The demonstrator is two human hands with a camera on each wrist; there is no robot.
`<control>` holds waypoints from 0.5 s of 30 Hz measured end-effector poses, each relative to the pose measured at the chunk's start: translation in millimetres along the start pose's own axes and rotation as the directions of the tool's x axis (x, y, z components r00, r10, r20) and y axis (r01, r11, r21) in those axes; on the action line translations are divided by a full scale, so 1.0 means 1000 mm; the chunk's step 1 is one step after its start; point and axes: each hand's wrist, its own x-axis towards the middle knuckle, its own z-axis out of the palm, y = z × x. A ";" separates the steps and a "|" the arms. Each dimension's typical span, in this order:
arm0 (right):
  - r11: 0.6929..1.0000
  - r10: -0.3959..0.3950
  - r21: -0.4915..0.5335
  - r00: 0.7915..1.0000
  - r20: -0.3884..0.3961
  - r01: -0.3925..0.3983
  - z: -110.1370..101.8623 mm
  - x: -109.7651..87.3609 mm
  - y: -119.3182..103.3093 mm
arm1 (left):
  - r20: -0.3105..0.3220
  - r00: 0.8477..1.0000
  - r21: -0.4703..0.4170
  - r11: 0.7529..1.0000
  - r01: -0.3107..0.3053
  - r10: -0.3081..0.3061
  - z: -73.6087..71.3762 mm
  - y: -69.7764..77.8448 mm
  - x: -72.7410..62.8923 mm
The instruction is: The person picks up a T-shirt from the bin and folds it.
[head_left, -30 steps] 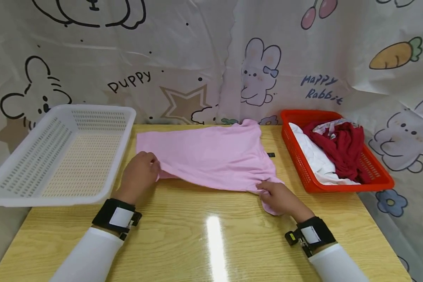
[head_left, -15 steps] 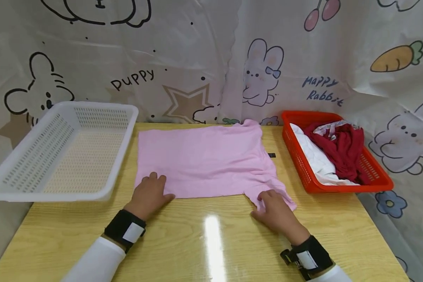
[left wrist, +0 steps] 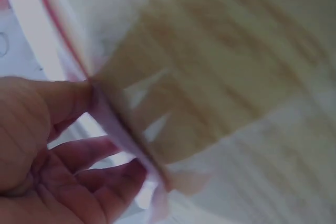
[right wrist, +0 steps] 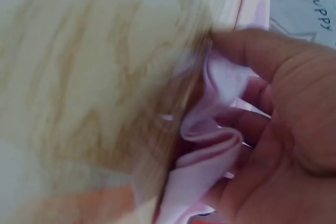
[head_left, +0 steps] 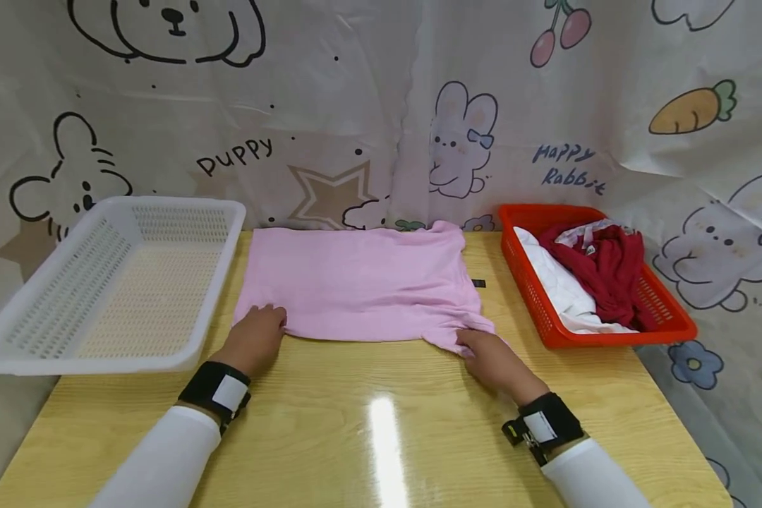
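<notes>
A pink T-shirt (head_left: 355, 282), folded into a long shape, lies across the table (head_left: 317, 423). My left hand (head_left: 254, 340) pinches its near left corner; in the left wrist view the thumb and fingers (left wrist: 113, 190) close on the cloth's edge. At the near right, where the sleeve bunches, my right hand (head_left: 498, 361) grips the fabric. The right wrist view shows the pink cloth (right wrist: 210, 150) in rumpled folds between thumb and fingers. Some of the right fingers are hidden behind the cloth.
On the left stands a white plastic basket (head_left: 212, 303) with perforated walls. A red basket (head_left: 549, 321) on the right holds a dark red garment (head_left: 609, 275) and a white one (head_left: 561, 289). A small black tag (head_left: 479, 283) lies beside the shirt. A printed curtain (head_left: 368, 106) hangs behind.
The shirt's near edge, lifted a second ago, was laid flat while both hands loosened and spread. Now both hands hold that edge again, and it sits slightly farther from the person.
</notes>
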 end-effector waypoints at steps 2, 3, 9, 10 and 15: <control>0.999 0.048 0.028 0.998 -0.037 -0.047 -0.001 -0.003 0.004 | -0.007 1.000 -0.032 0.999 0.003 -0.003 -0.002 0.002 -0.006; 0.996 0.075 0.057 0.996 -0.055 -0.072 -0.003 -0.004 0.006 | -0.023 1.000 -0.051 0.999 0.003 -0.004 -0.004 0.004 -0.010; 0.975 0.108 0.208 0.983 -0.150 -0.076 -0.033 -0.021 -0.002 | -0.165 0.984 -0.109 0.991 -0.080 0.061 -0.032 0.018 -0.037; 0.979 0.081 0.195 0.985 -0.155 -0.050 -0.037 -0.027 -0.007 | -0.181 0.979 -0.103 0.988 -0.117 0.097 -0.035 0.020 -0.044; 0.982 -0.103 0.165 0.993 0.058 0.092 -0.037 -0.057 -0.037 | -0.166 0.934 -0.065 0.942 -0.329 0.315 -0.028 0.021 -0.081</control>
